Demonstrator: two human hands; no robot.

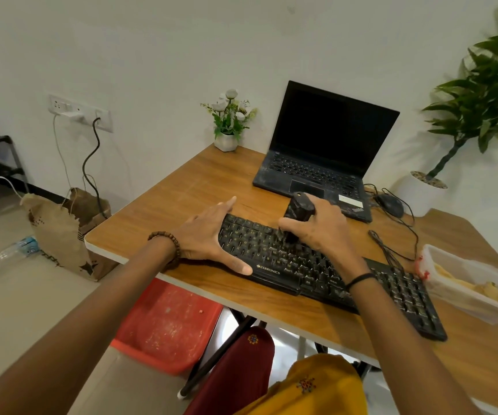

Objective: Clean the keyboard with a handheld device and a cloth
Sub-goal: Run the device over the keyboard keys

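From the head view, my right hand [324,232] is clamped around the black handheld cleaner [297,215], its tip on the keys near the middle of the Zebronics keyboard [316,269]. My left hand [209,238] lies spread flat, bracing the keyboard's left end on the desk [182,187].

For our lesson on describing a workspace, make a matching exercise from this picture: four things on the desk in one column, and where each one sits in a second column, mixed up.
Things
1. flower pot
2. handheld device
3. mouse
4. plastic container

Places
A. to the right of the laptop
B. at the desk's right edge, past the keyboard's far end
C. in the right hand, tip down on the keys
D. at the desk's back corner, by the wall

Pairs: 1-D, 2-C, 3-A, 4-B
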